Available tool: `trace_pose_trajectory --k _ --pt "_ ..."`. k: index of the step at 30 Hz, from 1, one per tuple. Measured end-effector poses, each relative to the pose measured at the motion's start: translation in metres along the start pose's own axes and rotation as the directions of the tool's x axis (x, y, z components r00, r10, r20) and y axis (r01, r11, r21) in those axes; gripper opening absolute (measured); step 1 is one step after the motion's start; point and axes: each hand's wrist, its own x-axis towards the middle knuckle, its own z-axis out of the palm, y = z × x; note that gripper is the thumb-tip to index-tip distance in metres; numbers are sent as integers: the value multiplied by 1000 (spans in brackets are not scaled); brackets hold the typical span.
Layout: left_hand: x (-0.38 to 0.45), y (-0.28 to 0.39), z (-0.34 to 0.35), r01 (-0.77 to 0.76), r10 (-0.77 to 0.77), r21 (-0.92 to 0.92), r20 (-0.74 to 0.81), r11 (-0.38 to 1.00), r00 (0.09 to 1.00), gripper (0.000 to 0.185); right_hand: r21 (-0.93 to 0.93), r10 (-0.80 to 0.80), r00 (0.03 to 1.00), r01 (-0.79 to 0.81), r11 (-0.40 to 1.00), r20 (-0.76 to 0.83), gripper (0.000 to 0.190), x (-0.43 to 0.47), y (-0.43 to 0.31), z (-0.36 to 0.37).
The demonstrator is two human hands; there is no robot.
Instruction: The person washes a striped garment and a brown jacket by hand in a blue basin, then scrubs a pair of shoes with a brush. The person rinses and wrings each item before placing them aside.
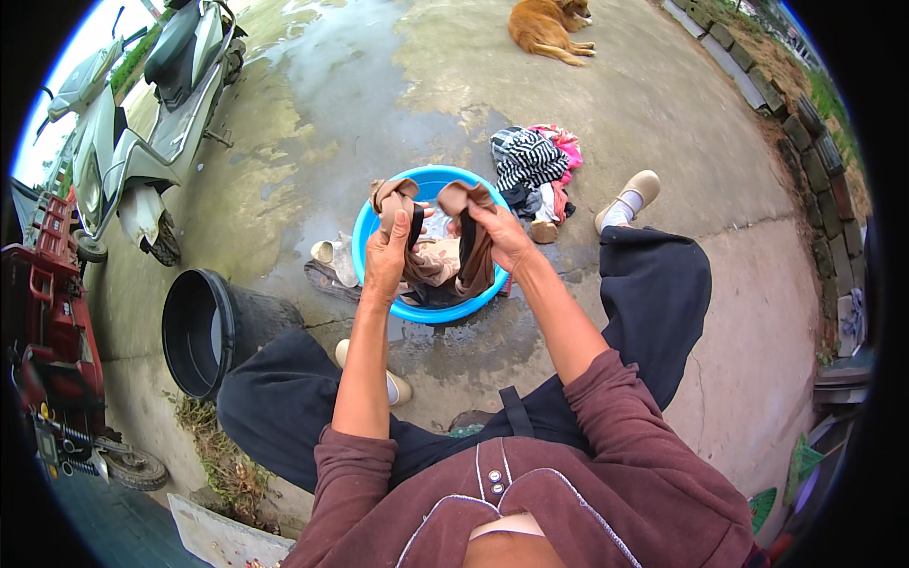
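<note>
Both of my hands hold a brown and black cloth garment (474,245) over a round blue plastic basin (442,314). My left hand (389,259) grips its left part, thumb up, with folds of brown cloth standing above the fingers. The right part is pinched in my right hand (505,238). The garment's lower folds hang into the basin, where pale patterned cloth (439,257) and dark cloth lie. A pile of clothes with a black-and-white striped garment (536,157) and pink cloth (567,145) rests on the concrete beyond the basin, to the right.
A black plastic bucket (227,334) is at the left, near my knee. Grey and dark cloth (330,277) touches the ground beside the basin. A scooter (135,149) and a red cargo tricycle (60,319) stand farther left. A brown dog (543,28) lies ahead; bricks (817,163) edge the right.
</note>
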Motion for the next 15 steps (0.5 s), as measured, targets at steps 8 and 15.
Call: trace_pose_trajectory --k 8,15 --pt "-11 0 10 -100 8 425 213 900 977 28 63 -92 995 90 994 30 52 -11 -3 37" --pt "-3 -1 1 -112 123 519 13 848 992 32 41 -115 993 115 993 2 12 -13 -8 43"
